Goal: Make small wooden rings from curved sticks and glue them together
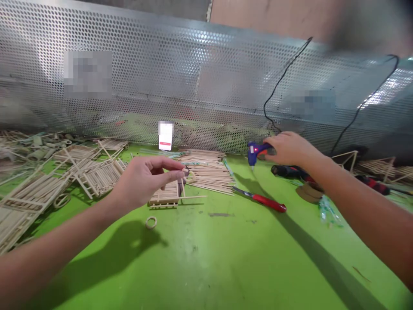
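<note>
My right hand (285, 148) is wrapped round a blue hot glue gun (252, 153) with a small red light, its nozzle pointing down above the green table. Between the thumb and fingertips of my left hand (150, 176) is a small pale wooden ring (191, 176). Below that hand sits a small model cart (164, 196) built of thin sticks, partly hidden by the fingers. Another wooden ring (151, 222) lies flat on the table, nearer to me.
Thin wooden sticks (209, 172) lie in a pile behind the cart. A red-handled knife (269, 202) rests right of them. Several stick models (100, 176) crowd the left side. A lit phone (165, 137) leans on the perforated metal screen (155, 86). A tape roll (309, 192) lies under my right forearm.
</note>
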Available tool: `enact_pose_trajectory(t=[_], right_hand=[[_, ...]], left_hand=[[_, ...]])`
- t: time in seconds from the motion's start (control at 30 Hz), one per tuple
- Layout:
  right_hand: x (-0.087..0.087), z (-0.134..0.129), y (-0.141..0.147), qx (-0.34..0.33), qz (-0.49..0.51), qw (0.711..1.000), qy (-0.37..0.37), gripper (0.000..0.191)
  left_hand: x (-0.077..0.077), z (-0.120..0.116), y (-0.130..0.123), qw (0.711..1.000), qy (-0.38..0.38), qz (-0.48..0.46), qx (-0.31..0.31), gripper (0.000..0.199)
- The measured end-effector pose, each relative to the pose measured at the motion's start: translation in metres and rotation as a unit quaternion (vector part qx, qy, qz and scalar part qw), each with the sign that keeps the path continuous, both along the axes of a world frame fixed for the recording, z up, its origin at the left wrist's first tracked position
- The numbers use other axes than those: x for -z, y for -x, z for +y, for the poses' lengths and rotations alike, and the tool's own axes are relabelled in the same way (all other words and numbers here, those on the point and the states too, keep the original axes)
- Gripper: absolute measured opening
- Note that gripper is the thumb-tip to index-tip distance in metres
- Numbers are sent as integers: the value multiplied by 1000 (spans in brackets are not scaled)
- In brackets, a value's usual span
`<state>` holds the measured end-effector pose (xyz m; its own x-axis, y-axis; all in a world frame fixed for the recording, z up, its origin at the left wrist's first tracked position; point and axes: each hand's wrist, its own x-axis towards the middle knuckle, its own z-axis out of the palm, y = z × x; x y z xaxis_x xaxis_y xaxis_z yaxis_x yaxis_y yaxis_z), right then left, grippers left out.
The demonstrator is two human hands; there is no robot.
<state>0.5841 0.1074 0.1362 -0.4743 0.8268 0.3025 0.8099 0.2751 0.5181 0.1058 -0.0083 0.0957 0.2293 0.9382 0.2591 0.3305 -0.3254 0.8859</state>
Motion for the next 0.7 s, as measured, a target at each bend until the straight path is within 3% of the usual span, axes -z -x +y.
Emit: enact_pose_trajectory(t=[0.13, 0.27, 0.43, 0.7], right_hand=[[-41, -46, 44, -25, 58, 992, -108, 53], [-62, -91, 95, -102, 229, 944, -217, 52], [-62, -113, 128, -145, 335, 902, -231, 40], [-50, -108, 136, -182, 257, 929, -195, 39]], left_hand=[[-17, 2, -16, 999, -21, -37, 2, 25], [-30, 4, -35, 997, -46, -64, -6, 20], [-31, 8, -50, 996, -52, -70, -15, 19], [-18, 12, -55, 995, -97, -21, -21, 25]])
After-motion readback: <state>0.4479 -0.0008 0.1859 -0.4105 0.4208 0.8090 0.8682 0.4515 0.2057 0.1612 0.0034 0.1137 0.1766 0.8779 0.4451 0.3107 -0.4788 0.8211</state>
